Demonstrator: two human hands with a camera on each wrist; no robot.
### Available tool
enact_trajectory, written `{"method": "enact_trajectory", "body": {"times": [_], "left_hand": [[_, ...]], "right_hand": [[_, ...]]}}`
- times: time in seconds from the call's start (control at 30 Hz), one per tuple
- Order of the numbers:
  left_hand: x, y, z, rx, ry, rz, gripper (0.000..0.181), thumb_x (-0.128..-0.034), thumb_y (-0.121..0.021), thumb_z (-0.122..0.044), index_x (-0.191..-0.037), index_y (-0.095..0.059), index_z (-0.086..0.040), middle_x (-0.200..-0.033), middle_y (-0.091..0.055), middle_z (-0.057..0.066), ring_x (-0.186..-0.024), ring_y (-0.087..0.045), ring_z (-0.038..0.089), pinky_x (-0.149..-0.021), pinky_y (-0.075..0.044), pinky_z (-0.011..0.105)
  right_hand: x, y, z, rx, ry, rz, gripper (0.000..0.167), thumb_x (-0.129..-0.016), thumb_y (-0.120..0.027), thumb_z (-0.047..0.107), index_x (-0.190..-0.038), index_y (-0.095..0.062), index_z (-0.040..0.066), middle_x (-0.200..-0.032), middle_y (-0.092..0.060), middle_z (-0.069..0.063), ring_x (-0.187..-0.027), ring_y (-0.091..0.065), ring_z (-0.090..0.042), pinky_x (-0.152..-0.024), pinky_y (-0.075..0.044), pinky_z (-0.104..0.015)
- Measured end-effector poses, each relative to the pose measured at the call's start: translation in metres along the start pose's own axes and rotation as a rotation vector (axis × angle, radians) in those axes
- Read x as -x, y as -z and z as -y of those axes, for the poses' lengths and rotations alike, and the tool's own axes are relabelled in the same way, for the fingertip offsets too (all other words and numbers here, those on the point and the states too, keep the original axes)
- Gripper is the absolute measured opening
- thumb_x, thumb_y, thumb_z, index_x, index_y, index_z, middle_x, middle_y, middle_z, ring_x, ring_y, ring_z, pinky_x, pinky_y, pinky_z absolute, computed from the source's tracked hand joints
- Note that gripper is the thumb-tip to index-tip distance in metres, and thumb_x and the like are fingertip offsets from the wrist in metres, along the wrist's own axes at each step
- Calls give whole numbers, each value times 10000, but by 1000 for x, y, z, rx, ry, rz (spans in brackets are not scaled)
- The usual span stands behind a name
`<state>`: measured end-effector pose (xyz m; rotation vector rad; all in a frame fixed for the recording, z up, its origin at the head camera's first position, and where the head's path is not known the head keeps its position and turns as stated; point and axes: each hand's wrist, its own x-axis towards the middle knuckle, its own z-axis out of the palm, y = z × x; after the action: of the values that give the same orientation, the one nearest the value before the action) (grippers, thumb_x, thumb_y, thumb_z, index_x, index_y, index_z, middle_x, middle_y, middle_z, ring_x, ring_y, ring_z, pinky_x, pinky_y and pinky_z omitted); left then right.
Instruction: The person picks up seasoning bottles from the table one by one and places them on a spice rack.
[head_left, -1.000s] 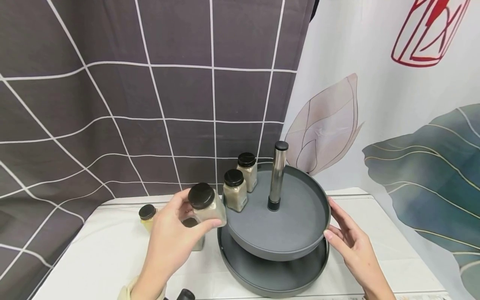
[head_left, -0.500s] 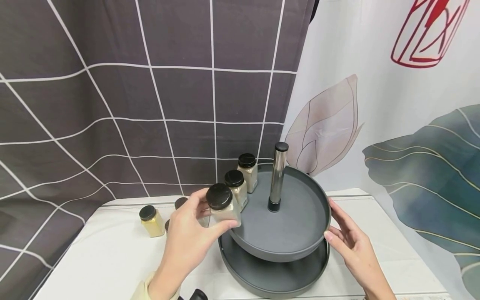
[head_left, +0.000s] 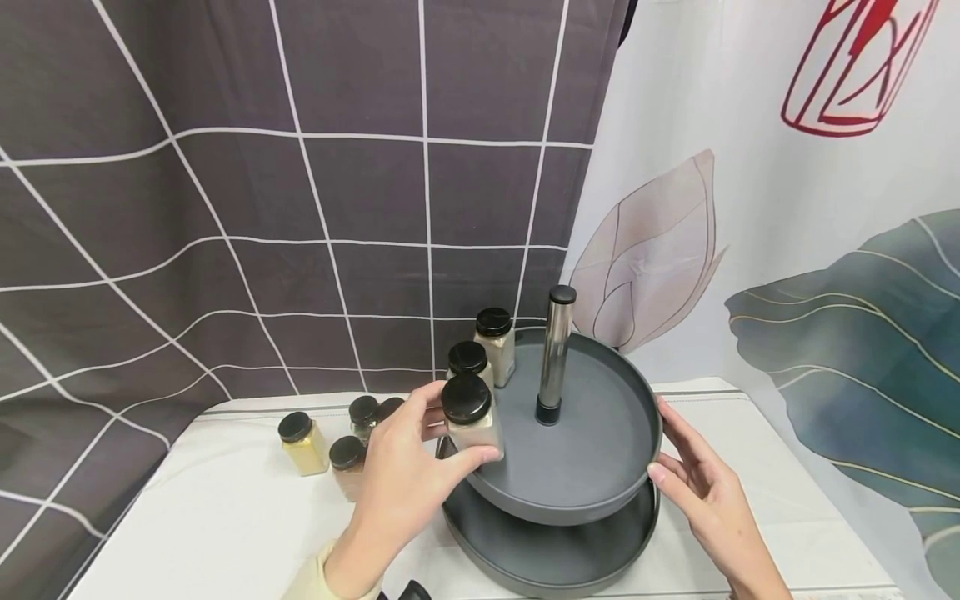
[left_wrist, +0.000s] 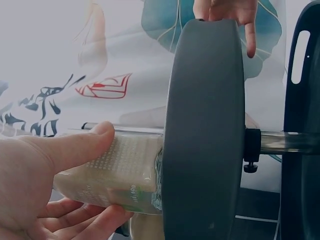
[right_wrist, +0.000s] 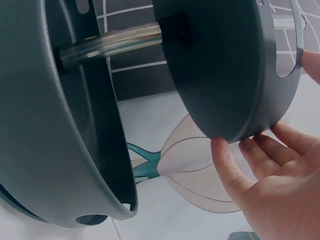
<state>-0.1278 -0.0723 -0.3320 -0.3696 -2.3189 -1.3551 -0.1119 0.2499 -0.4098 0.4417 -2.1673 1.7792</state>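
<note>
My left hand [head_left: 408, 479] grips a square glass jar [head_left: 476, 437] with a black lid at the left rim of the upper grey tray [head_left: 577, 467]. In the left wrist view the jar [left_wrist: 125, 165] lies between thumb and fingers, its base at the tray's rim [left_wrist: 202, 130]; whether it touches the tray floor is hidden. Two similar jars stand on the upper tray, one [head_left: 501, 348] behind the other [head_left: 480, 371]. My right hand [head_left: 708, 492] touches the tray's right rim with its fingertips, seen on the wall [right_wrist: 250, 115] in the right wrist view.
Left of the tray, on the white table [head_left: 187, 500], stand a yellow jar [head_left: 307, 454], a brownish jar [head_left: 348, 479] and others partly behind my left hand. A metal post [head_left: 555, 358] rises from the upper tray, above a wider lower tray [head_left: 555, 567]. Grey curtain [head_left: 360, 192] behind.
My left hand has carried its jar rightward, from beside the upper tray to its left edge. More of the table jars show behind the hand. My right hand has stayed at the rim.
</note>
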Motion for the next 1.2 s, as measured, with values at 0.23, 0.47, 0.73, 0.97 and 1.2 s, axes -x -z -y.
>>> {"method": "enact_trajectory", "body": {"times": [0.23, 0.47, 0.73, 0.97, 1.2], "left_hand": [[0, -6, 1, -34, -5, 17, 777, -596, -986, -234, -1264, -625, -70, -1018, -714, -38, -884, -685, 64, -795, -580, 217], [2, -12, 5, -55, 0, 32, 737, -605, -981, -260, -1231, -639, -74, -1044, -715, -20, -910, -697, 83, -803, -573, 198], [3, -17, 12, -126, -26, 38, 725, -625, -959, -388, -1204, -653, -76, -1003, -735, 3, -867, -712, 108, -781, -581, 287], [2, -21, 17, -159, -63, 22, 691, -615, -963, -392, -1171, -673, -100, -956, -734, -25, -842, -699, 91, -760, -572, 293], [2, -23, 21, -201, -92, 13, 686, -599, -968, -392, -1158, -676, -123, -933, -731, -39, -840, -694, 77, -753, -565, 290]], "right_hand": [[0, 1, -2, -4, 3, 5, 667, -962, -559, -109, -1563, -296, 9, -1632, -286, -126, -1448, -331, -43, -1043, -412, -133], [0, 1, -2, -7, 4, 6, 668, -960, -556, -114, -1562, -292, 3, -1632, -287, -126, -1450, -327, -45, -1042, -412, -130], [0, 1, -2, -7, 5, 6, 666, -962, -554, -113, -1563, -291, 5, -1630, -288, -135, -1449, -332, -50, -1045, -406, -126], [0, 2, -2, -19, 9, 6, 673, -952, -551, -130, -1560, -289, -8, -1629, -290, -133, -1449, -335, -57, -1050, -405, -133], [0, 1, -1, -27, 15, 5, 670, -952, -549, -134, -1558, -294, -8, -1627, -298, -125, -1449, -334, -52, -1047, -407, -131]]}}
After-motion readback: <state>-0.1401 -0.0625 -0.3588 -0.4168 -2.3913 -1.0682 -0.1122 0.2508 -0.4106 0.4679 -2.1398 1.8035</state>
